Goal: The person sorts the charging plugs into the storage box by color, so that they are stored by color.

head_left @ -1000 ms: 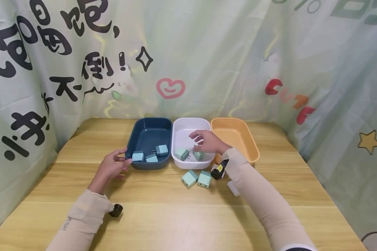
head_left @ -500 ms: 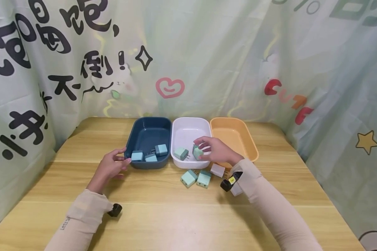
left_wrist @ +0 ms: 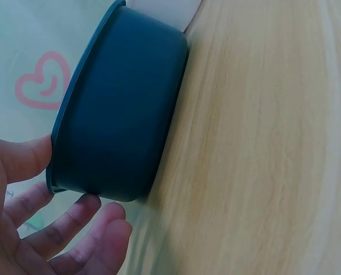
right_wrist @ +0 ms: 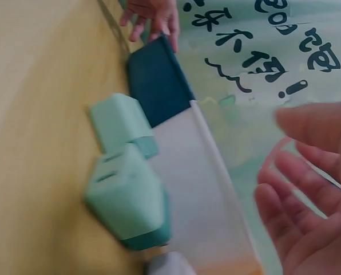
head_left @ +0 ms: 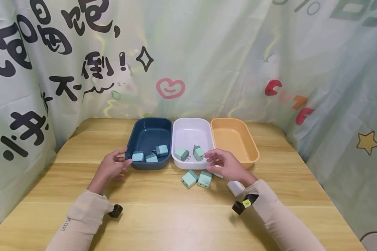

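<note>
Head view: my left hand (head_left: pixel 112 165) at the blue bin (head_left: pixel 149 166), my right hand (head_left: pixel 227 165) by the white bin (head_left: pixel 191 131)

Curtain (head_left: pixel 213 42), one: pale green, hung behind and at both sides, printed with black characters, a pink heart (head_left: pixel 171 88) and a yellow star (head_left: pixel 368 142).

Table (head_left: pixel 176 219), one: wood-grained.

Sleeves, two: beige, left sleeve (head_left: pixel 75 223) and right sleeve (head_left: pixel 282 219), each with a black device at the cuff.

Bins, three, side by side in a row: blue at left, white in the middle, orange bin (head_left: pixel 235 137) at right.

Hands, two. Left: fingers spread, thumb touching the rim at the blue bin's near left corner, fingertips about its outer wall. Right: thumb and fingers apart, loosely bent, nothing between them, at the white bin's near right corner; whether a fingertip touches its rim I cannot tell.

Plugs, nine. Three blue plugs (head_left: pixel 162 150) lie in the near end of the blue bin. Two green plugs (head_left: pixel 182 154) lie apart in the near end of the white bin, and two more (head_left: pixel 204 179) sit side by side on the table just before it. Two white plugs (head_left: pixel 235 188) lie on the table by my right hand, which partly hides one of them.
</note>
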{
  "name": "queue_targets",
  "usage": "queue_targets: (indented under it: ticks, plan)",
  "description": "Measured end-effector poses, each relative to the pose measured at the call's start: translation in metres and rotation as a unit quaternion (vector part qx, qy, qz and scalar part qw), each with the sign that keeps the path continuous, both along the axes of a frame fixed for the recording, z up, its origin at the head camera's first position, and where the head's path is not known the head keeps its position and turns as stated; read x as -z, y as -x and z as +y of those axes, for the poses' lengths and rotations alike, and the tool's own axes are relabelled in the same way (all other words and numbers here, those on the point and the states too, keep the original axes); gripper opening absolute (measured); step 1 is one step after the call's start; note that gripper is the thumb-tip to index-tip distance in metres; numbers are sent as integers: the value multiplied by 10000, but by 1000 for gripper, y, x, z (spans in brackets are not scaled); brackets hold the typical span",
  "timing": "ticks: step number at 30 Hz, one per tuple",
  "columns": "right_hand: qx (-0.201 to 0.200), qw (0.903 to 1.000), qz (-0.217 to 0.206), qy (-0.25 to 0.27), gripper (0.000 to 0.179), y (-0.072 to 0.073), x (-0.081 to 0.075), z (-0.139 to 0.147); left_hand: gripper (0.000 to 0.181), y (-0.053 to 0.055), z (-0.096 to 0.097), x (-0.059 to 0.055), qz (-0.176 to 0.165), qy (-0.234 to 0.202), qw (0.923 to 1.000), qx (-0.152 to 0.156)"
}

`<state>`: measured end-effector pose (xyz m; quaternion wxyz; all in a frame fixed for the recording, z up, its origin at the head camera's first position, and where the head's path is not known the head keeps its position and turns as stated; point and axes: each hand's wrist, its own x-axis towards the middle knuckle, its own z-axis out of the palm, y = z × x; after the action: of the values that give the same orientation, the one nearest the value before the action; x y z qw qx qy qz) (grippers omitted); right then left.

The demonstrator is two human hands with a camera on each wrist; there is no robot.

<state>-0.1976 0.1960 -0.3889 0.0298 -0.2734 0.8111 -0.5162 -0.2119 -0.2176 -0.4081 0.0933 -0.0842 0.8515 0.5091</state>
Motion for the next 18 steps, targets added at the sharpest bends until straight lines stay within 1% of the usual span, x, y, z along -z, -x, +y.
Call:
queue_targets:
  ticks: [2, 5, 8, 10, 14, 18]
  plan:
    - [132, 9998, -4, 118, 37, -5, 4, 1, 67, 0, -1, 0, 25, -1, 10000, 7]
    - [220, 9997, -130, 32, 36, -11, 10, 3, 68, 0, -1, 1, 24, -11, 10000, -19]
    - [175, 9990, -332, -251, 37, -15, 14, 6, 67, 0, -2, 1, 45, -43, 10000, -26]
    - [165, 9977, -367, -553, 38, -18, 17, 8, 67, 0, -2, 1, 57, -64, 10000, -18]
    - [121, 9931, -209, -1143, 39, -21, 20, 10, 67, 0, -1, 0, 28, -79, 10000, -8]
    - [61, 9886, 34, -1501, 37, -22, 25, 9, 67, 1, 0, 0, -14, -73, 10000, -28]
